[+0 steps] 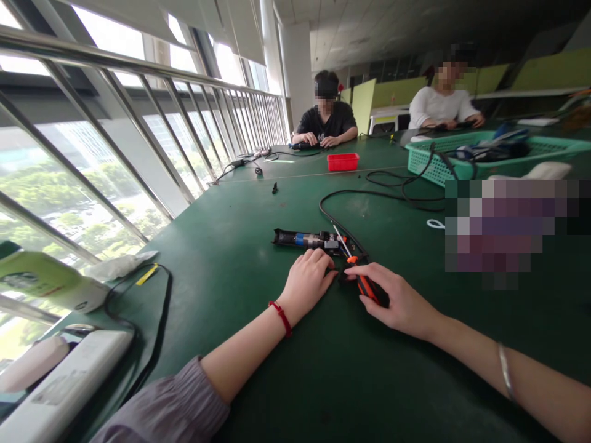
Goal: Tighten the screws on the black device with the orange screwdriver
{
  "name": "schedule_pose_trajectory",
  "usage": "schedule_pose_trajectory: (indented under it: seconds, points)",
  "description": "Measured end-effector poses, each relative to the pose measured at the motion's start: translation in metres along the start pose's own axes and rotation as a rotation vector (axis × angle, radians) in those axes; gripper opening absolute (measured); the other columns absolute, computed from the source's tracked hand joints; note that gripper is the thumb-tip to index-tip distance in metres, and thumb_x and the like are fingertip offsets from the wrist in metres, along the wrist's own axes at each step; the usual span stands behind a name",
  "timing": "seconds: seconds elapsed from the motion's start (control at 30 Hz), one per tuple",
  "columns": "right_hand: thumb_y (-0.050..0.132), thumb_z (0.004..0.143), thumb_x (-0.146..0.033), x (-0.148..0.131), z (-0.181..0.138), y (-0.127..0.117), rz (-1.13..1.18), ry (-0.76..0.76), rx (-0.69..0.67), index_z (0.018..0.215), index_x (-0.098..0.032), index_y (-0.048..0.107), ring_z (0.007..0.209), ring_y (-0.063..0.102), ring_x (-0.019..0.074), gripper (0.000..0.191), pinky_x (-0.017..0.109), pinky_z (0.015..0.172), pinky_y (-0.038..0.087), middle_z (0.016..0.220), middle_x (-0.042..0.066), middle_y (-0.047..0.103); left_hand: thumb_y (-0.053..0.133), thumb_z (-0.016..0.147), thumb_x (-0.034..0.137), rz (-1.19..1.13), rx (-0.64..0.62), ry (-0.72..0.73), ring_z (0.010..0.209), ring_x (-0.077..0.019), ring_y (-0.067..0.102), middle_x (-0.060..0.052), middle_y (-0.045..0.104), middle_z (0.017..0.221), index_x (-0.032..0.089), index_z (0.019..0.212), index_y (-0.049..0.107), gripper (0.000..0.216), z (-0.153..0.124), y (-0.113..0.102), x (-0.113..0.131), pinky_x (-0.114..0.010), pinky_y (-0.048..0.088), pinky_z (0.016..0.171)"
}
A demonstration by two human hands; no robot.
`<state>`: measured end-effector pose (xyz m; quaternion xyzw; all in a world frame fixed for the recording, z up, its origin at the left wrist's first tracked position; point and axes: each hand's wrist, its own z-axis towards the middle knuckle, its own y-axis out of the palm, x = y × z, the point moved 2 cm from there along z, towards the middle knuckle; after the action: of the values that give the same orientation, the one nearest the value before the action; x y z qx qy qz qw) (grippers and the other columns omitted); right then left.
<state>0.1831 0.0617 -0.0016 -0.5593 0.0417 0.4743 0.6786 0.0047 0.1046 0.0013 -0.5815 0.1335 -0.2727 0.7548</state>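
On the green table lies an opened black handheld appliance (pixel 302 240), its housing lengthwise across my view, with a blue band, a metal cylinder and a grey block showing inside. My left hand (pixel 308 280) rests at its near edge, fingers bent against it; the fingertips are partly hidden. In my right hand (pixel 399 301) is a screwdriver (pixel 367 288) with a red-and-black handle, its thin shaft slanting up and left over the appliance's right end. Whether the tip touches anything I cannot tell. A black cord (pixel 339 216) runs from that end.
A small red tray (pixel 342 162) stands farther back, and a teal basket (pixel 429 161) with tools at right. A small black part (pixel 274 187) lies beyond the appliance. At left are a white power strip (pixel 69 384), a cable and a green bottle (pixel 50 280). Two people sit across the table.
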Motion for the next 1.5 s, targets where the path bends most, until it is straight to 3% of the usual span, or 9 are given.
schedule_pose_trajectory:
  seconds: [0.23,0.4,0.53,0.67,0.9,1.5]
  points:
    - [0.053,0.079,-0.013,0.003,0.001,-0.003,0.035,-0.001,0.096,0.115,-0.025,0.051,0.096,0.058,0.0185,0.038,0.036,0.089,0.046,0.102,0.003,0.060,0.051,0.089,0.022,-0.023,0.024,-0.003,0.089,-0.0178,0.055,-0.003,0.060,0.094,0.018,0.087,0.055,0.006,0.000,0.000,0.000,-0.031,0.046,0.080]
    - [0.054,0.077,-0.012,-0.002,-0.001,-0.005,0.029,-0.040,0.166,0.104,-0.023,0.051,0.088,0.058,0.0180,0.029,0.034,0.081,0.047,0.094,0.003,0.060,0.045,0.091,0.021,-0.159,0.191,-0.072,0.080,-0.0145,0.060,-0.001,0.063,0.088,0.020,0.089,0.053,0.008,0.000,-0.003,-0.008,-0.026,0.048,0.071]
    - [0.056,0.076,-0.014,-0.006,-0.003,-0.005,0.008,-0.057,0.114,0.101,-0.023,0.050,0.087,0.058,0.0193,0.028,0.035,0.080,0.048,0.094,0.004,0.059,0.047,0.090,0.019,-0.228,0.330,-0.103,0.081,-0.0142,0.061,-0.002,0.063,0.090,0.019,0.088,0.054,0.007,0.001,-0.006,-0.016,-0.025,0.049,0.072]
    - [0.056,0.076,-0.015,-0.005,-0.003,-0.005,0.013,-0.032,0.120,0.100,-0.023,0.050,0.084,0.058,0.0184,0.026,0.033,0.078,0.048,0.093,0.004,0.059,0.049,0.088,0.017,-0.296,0.388,-0.085,0.083,-0.0137,0.061,-0.002,0.062,0.091,0.019,0.090,0.055,0.007,0.002,-0.007,-0.019,-0.024,0.049,0.074]
    - [0.057,0.076,-0.015,-0.003,-0.003,-0.003,0.026,-0.046,0.146,0.102,-0.023,0.048,0.082,0.060,0.0169,0.028,0.032,0.077,0.049,0.092,0.003,0.059,0.044,0.091,0.019,-0.228,0.374,0.003,0.088,-0.0144,0.059,-0.003,0.062,0.091,0.019,0.091,0.056,0.012,0.006,-0.006,-0.014,-0.026,0.049,0.078]
    - [0.055,0.079,-0.016,-0.006,-0.002,0.001,0.065,-0.019,0.141,0.105,-0.024,0.048,0.078,0.060,0.0156,0.028,0.031,0.075,0.049,0.090,0.002,0.059,0.041,0.093,0.020,-0.126,0.356,0.053,0.089,-0.0129,0.059,-0.003,0.062,0.095,0.019,0.095,0.060,0.019,0.009,-0.003,-0.020,-0.024,0.050,0.079]
